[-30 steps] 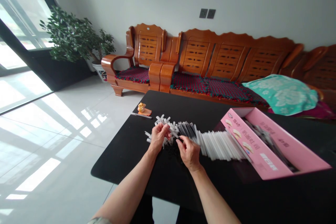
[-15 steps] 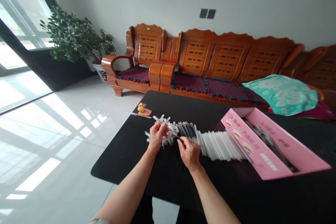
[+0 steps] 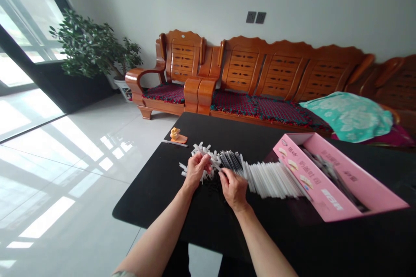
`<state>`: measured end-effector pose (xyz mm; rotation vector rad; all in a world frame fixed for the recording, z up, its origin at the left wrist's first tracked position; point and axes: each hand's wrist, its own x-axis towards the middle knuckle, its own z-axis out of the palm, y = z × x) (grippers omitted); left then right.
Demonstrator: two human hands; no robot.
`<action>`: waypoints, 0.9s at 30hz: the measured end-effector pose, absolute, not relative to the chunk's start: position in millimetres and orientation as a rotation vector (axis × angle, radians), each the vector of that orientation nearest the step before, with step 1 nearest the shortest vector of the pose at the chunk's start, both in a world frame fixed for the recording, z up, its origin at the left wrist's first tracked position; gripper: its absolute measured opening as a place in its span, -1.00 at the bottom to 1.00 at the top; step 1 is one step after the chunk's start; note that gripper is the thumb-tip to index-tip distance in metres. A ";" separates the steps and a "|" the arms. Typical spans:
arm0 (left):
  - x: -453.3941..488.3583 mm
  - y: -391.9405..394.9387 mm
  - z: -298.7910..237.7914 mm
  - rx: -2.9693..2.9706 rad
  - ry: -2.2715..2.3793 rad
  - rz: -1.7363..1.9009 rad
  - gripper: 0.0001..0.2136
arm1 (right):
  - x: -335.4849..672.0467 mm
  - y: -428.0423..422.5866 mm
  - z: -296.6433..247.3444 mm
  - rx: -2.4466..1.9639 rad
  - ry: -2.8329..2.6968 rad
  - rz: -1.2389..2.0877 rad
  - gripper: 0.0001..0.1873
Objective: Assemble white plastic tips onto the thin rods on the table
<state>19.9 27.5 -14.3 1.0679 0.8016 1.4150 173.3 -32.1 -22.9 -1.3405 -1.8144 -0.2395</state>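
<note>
My left hand (image 3: 195, 169) pinches a slim white plastic pen part (image 3: 216, 165) that points toward the other hand. The fingertips of my right hand (image 3: 233, 187) are closed at its far end; whether a small black piece sits in them is hidden. Under and behind the left hand lies a loose pile of short white pen parts (image 3: 199, 149). Small black pieces (image 3: 212, 185) are heaped between the hands on the black table. Beyond the right hand, dark pen refills (image 3: 231, 161) lie side by side, next to a long row of whitish pen barrels (image 3: 274, 179).
A pink open box (image 3: 312, 177) with dark slender items stands at the right of the table (image 3: 146, 201). A small yellow figurine (image 3: 175, 133) on an orange base and a thin stick (image 3: 174, 143) lie at the far left edge. Behind is a wooden sofa (image 3: 243, 67).
The white pen part in my left hand now reaches to my right fingertips, where a dark piece showed before. My left hand has shifted slightly right.
</note>
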 end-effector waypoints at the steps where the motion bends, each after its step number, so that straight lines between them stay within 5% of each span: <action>1: 19.1 28.4 -14.6 1.062 0.804 1.427 -0.69 | 173.1 -32.1 -23.1 -1.331 -1.823 -0.244 -0.77; 12: -13.8 47.6 -17.5 0.692 0.963 1.902 -0.66 | 205.5 -31.6 -12.2 -1.492 -1.768 -0.291 -0.69; 22: 2.3 32.5 -8.5 0.969 0.736 1.470 -0.70 | 220.2 -43.4 -15.7 -1.746 -1.608 -0.353 -0.66; 27: 8.7 23.4 -6.9 1.057 0.627 1.195 -0.71 | 191.3 -48.6 8.8 -1.511 -1.539 0.069 -0.63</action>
